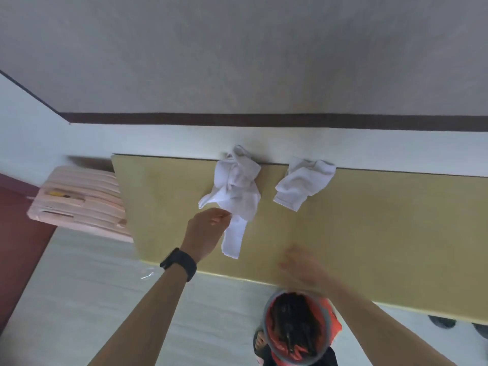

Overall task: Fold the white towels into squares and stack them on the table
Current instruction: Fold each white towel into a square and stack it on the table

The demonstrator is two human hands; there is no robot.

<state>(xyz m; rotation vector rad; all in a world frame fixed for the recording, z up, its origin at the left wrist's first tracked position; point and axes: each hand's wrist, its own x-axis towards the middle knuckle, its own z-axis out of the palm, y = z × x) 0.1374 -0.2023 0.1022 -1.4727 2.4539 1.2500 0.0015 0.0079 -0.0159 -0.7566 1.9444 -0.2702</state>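
Note:
A crumpled white towel lies on the yellow-brown table near its far edge, with a strip hanging toward me. My left hand, a black watch on its wrist, pinches that towel's lower edge between thumb and fingers. A second white towel, loosely bunched, lies to the right against the wall. My right hand hovers over the table near its front edge, blurred by motion, with fingers spread and nothing in it.
A pink slatted rack stands left of the table. Below the table's front edge a round bin with an orange liner sits on the pale floor. A white wall runs behind the table.

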